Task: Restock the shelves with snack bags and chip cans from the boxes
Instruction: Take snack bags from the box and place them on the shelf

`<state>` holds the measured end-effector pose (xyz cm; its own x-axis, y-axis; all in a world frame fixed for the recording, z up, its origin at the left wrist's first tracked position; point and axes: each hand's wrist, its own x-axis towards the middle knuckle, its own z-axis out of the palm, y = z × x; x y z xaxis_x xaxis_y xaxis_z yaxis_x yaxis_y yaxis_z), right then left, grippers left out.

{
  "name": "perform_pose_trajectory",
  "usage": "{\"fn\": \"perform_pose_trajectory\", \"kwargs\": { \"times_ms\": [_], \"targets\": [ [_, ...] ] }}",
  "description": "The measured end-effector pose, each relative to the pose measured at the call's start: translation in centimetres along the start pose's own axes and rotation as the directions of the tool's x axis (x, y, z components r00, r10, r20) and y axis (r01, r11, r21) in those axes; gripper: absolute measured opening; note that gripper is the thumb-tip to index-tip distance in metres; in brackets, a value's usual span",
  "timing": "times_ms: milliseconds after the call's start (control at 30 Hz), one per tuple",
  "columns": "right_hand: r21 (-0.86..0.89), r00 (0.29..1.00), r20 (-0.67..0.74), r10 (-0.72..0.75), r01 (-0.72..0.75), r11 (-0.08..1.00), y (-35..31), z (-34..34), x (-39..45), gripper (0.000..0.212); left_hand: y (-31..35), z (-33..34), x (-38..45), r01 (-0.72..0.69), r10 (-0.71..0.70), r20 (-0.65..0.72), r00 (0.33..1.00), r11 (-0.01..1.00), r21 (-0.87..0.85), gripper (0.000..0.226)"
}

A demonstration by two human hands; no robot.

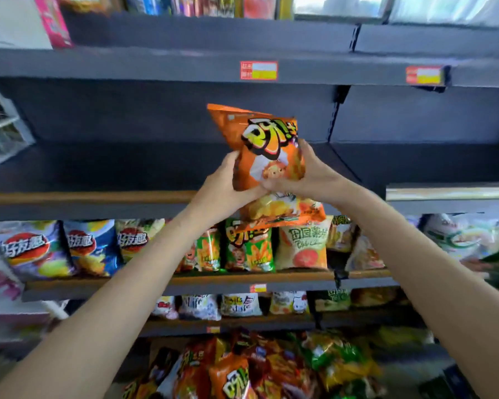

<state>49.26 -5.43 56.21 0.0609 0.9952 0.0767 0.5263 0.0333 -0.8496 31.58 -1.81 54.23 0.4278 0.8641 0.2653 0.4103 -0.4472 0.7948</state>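
An orange snack bag (267, 145) is held upright in front of a bare dark shelf (98, 168). My left hand (224, 185) grips its lower left edge. My right hand (303, 180) grips its lower right side. A second orange bag (283, 210) lies flat just under both hands and seems to be held along with the first. Below, at the bottom of the view, a box of mixed snack bags (242, 367) sits in front of the shelving.
The shelf below holds rows of chip bags (92, 246) and green and orange packs (248, 249). A lower shelf carries small white packs (239, 305). Price tags (259, 70) sit on the upper shelf edge. A pink box (55, 21) stands top left.
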Motion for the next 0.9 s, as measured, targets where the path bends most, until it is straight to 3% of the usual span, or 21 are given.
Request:
{"fn": "perform_pose_trajectory", "kwargs": {
  "times_ms": [67,133,200,267,400,500,600,733,900],
  "targets": [
    [0.083,0.998,-0.056,-0.002,0.007,0.996,0.8,0.2,0.5,0.094,0.5,0.5,-0.2,-0.057,0.057,0.043,0.997,0.998,0.001,0.068],
    [0.125,0.994,-0.091,0.06,-0.048,0.991,1.5,0.0,0.6,0.109,0.6,0.5,-0.4,-0.084,0.084,0.103,0.991,0.996,-0.002,0.069],
    [0.121,0.981,-0.155,0.116,-0.097,0.988,2.1,-0.4,0.7,0.123,0.6,0.4,-0.3,-0.07,0.064,0.161,0.985,0.997,0.035,0.068],
    [0.08,0.96,-0.241,0.142,-0.126,0.989,2.1,-1.0,1.0,0.123,0.3,0.5,0.1,-0.039,0.03,0.147,0.989,0.998,0.056,0.062],
    [0.027,0.847,-0.504,0.168,-0.179,0.983,3.0,-3.8,3.9,0.115,0.0,1.4,1.9,-0.027,0.028,-0.005,1.0,0.989,0.148,0.043],
    [0.014,0.759,-0.632,0.158,-0.192,0.981,4.8,-5.4,7.0,0.105,0.0,2.9,3.8,-0.038,0.038,0.005,0.999,0.968,0.248,0.041],
    [0.043,0.709,-0.69,0.146,-0.162,0.986,6.9,-5.9,10.5,0.094,-0.2,4.5,6.3,-0.029,0.025,0.019,1.0,0.951,0.309,0.041],
    [0.02,0.689,-0.724,0.044,-0.042,0.999,8.9,-5.8,15.1,0.096,-0.5,6.6,10.1,-0.037,0.02,0.046,0.999,0.915,0.401,0.04],
    [0.006,0.636,-0.771,0.016,-0.018,1.0,11.0,-5.9,19.9,0.1,-1.4,8.6,13.7,0.001,-0.015,0.026,1.0,0.893,0.451,0.041]
  ]
}}
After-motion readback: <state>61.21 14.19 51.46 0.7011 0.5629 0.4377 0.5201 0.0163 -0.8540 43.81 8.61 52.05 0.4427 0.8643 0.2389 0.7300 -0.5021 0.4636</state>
